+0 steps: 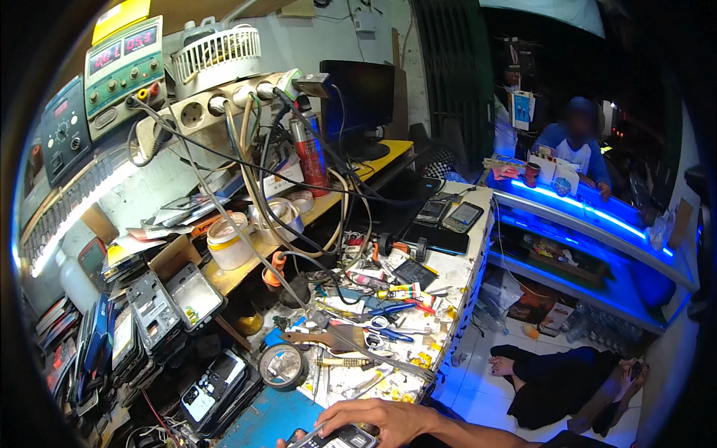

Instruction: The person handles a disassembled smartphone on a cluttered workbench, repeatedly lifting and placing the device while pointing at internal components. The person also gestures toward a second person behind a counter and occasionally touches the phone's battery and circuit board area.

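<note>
At the lower edge, a phone [340,437] with a dark face and light frame is partly cut off by the picture. My right hand [377,417] reaches in from the lower right, fingers curled over the phone's upper edge. Only fingertips of my left hand [290,439] show, closed against the phone's left side. Just beyond lie a roll of tape [284,366] and a blue mat [276,418]. A wooden-handled brush [328,338], white-handled scissors [379,325] and blue pliers [392,308] are scattered farther up the bench.
Phone housings [153,310] are piled at the left, with more phones [220,392] below. Cables [261,168] hang across the shelf from a power strip [193,113]. A person [579,149] is behind the lit counter [590,213]; another person's legs [560,381] stretch over the floor.
</note>
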### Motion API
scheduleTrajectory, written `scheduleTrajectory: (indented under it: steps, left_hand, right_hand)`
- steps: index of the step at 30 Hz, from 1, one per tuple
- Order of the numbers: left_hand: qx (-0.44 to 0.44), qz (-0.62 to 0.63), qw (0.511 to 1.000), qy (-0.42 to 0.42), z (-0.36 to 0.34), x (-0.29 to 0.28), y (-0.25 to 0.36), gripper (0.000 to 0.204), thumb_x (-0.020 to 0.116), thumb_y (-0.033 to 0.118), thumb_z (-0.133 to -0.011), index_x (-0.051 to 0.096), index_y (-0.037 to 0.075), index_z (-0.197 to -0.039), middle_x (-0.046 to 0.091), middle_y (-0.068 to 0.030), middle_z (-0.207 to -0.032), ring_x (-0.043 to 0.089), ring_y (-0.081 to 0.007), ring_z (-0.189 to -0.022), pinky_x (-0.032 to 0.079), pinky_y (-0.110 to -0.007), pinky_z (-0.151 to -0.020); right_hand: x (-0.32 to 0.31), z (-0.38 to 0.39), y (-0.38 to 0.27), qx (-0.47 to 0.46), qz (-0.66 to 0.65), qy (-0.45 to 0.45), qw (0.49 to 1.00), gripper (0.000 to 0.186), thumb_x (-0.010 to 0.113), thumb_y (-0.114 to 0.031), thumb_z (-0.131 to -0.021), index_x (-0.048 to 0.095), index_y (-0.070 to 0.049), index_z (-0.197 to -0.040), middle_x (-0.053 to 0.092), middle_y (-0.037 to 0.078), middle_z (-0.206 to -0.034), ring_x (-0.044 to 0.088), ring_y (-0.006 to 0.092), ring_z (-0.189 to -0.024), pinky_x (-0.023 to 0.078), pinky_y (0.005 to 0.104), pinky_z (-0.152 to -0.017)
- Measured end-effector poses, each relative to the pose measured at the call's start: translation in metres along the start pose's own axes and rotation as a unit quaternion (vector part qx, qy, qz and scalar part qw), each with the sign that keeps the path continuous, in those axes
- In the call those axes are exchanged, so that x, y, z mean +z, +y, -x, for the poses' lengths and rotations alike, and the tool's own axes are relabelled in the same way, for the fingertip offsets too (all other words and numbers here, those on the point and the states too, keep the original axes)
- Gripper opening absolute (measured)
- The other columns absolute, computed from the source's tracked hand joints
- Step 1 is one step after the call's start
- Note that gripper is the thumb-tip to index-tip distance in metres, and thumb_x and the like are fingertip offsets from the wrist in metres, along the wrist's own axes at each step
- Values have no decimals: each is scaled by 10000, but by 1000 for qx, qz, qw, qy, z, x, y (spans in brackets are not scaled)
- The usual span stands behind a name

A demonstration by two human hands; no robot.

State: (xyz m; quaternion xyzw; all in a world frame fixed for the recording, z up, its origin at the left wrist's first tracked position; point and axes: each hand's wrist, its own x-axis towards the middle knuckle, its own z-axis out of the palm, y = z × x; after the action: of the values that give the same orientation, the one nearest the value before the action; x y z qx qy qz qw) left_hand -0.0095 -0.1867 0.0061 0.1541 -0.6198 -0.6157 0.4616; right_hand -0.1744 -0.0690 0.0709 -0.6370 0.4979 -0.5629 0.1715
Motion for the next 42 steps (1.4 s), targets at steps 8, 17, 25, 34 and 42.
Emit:
scheduleTrajectory:
  steps: [8,17,25,34,42]
  left_hand:
    - [-1,-11,1000,2,1,-3,-7,832,765,212,-858,288,-34,-1493,469,-240,-1403,541,-336,-1224,463,-467,-1033]
    - [-5,-9,1000,-15,1,-3,-12,858,770,196,-855,266,-40,-1507,457,-243,-1423,539,-335,-1235,461,-467,-1042]
    - [-7,-12,1000,-15,12,-28,-41,881,775,182,-851,247,-44,-1520,445,-245,-1440,536,-334,-1245,459,-468,-1049]
    - [-32,-9,999,-2,44,-107,-85,869,775,175,-854,254,-44,-1514,450,-242,-1441,538,-330,-1247,461,-460,-1051]
    - [-17,-24,999,-38,9,-18,-13,736,758,196,-875,352,-27,-1448,507,-220,-1382,556,-317,-1220,476,-428,-1033]
  right_hand:
    - [1,0,-1,22,-40,-1,999,708,830,-424,-790,552,-47,-1321,567,158,-1321,553,342,-1256,429,435,-1071]
    - [4,4,-13,35,-21,39,998,652,909,-312,-709,647,-56,-1247,652,129,-1241,601,266,-1171,475,391,-997]
    - [4,3,-16,35,-5,51,998,585,894,-298,-730,658,-51,-1205,656,128,-1204,604,264,-1139,474,393,-974]
    - [6,0,0,-32,-22,59,997,555,894,-313,-752,659,-36,-1171,671,141,-1138,636,284,-1071,501,403,-923]
    - [4,0,-12,-1,-9,54,998,585,885,-291,-748,645,-20,-1207,650,148,-1177,604,284,-1118,473,414,-968]
